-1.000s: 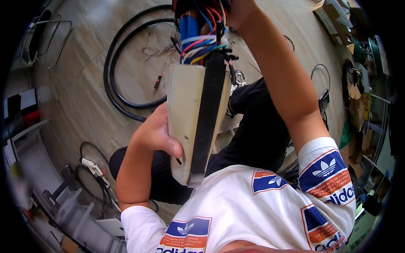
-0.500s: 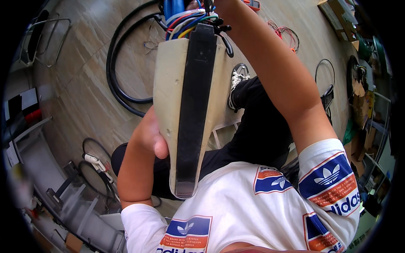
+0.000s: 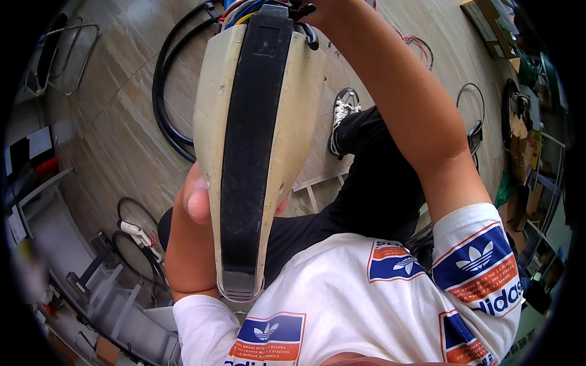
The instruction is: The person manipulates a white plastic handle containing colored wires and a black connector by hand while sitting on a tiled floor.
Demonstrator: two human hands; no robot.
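A long cream plastic charging-gun handle (image 3: 210,116) with a black strip down its middle is held up in front of me, its narrow rounded end toward my chest. My left hand (image 3: 198,204) is closed round its lower part; the thumb shows on the left edge, a fingertip on the right, and the other fingers are hidden behind it. Coloured wires (image 3: 243,13) come out at the wide far end. My right hand (image 3: 322,11) is beside those wires at the top edge of the view, mostly cut off, so its fingers cannot be made out.
A thick black cable (image 3: 160,91) loops on the tiled floor at the far left. Nearer, a white cabled device (image 3: 137,233) lies on the left. Thin red and black leads (image 3: 421,49) lie far right. Boxes (image 3: 488,27) and a cluttered shelf (image 3: 546,183) line the right side.
The charging-gun handle and my left hand have shifted left, and the handle's far end has risen toward the top edge. Less of the wires shows now. My right forearm has moved slightly.
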